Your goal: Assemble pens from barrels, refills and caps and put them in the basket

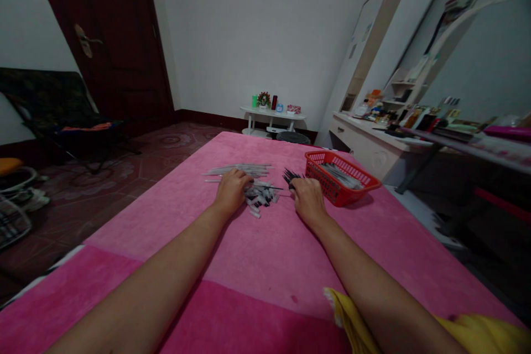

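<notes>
In the head view, both bare hands rest over a pink blanket (257, 254), fairly near each other. The left hand (233, 187) lies at the near edge of a row of pale, pen-like tubes (243, 169), its fingers curled beside a heap of small pieces (260, 197), some whitish, some black. A thin dark stick (271, 187) reaches from near the left fingers toward the right hand (307, 194); whether either hand grips it, I cannot tell.

The right hand's fingers are bent in close together at a bunch of thin black sticks (291, 175) — touching, it seems, though the grip is hidden. Just beside that hand, on its right, stands a red basket (357, 196) with more slim pale sticks (341, 173) inside. Farther off, a low white table (271, 113) stands against the wall — well apart from the hands.
</notes>
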`<state>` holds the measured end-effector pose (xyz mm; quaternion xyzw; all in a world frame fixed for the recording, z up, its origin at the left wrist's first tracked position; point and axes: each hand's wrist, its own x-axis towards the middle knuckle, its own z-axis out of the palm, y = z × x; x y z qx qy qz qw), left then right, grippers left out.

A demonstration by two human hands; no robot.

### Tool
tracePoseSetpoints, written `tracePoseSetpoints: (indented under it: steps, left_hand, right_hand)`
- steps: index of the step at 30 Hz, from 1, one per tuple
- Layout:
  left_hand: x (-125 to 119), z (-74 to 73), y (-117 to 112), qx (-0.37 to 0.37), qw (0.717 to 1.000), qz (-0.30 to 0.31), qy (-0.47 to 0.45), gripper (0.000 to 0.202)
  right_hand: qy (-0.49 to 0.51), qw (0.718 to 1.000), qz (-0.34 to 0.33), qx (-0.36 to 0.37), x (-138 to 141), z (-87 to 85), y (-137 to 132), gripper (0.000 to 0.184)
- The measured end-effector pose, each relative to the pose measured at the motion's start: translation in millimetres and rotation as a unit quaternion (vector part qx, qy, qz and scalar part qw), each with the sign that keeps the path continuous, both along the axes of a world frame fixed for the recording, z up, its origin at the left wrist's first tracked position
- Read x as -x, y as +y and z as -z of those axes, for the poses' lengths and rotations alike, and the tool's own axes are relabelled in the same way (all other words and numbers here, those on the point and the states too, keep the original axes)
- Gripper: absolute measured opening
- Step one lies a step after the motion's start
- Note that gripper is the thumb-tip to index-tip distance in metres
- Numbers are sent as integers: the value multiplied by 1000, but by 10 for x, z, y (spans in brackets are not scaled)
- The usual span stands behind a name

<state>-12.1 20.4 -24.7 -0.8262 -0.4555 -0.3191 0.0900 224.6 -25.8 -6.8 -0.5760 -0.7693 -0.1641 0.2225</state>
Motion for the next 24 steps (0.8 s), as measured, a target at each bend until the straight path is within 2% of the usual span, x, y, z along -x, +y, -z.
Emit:
tracePoseSetpoints:
  steps: [5,10,15,18,21,24]
  left_hand:
    - [-101,-14,-85,-14,998,60,1,23]
    - [-164,-11,-114,1,995,97,-24,22]
    - [-114,39,-36,27,992,88,-85,25]
    - [-64,71,16,25,991,65,-118,28]
    - [-32,88,51,17,986,41,-160,26]
    - [-29,68,58,-2,964,40,-263,22]
  right_hand:
    - [34,998,-44,2,122,-20,-44,12]
    - [181,973,-140,-7,227,-19,-46,14]
    - [361,923,-128,-23,212,60,60,12]
    - [416,903,-103,-6,148,135,135,15]
    - [365,926,-85,37,91,180,155,10]
    - [256,960,-85,75,76,185,118,10]
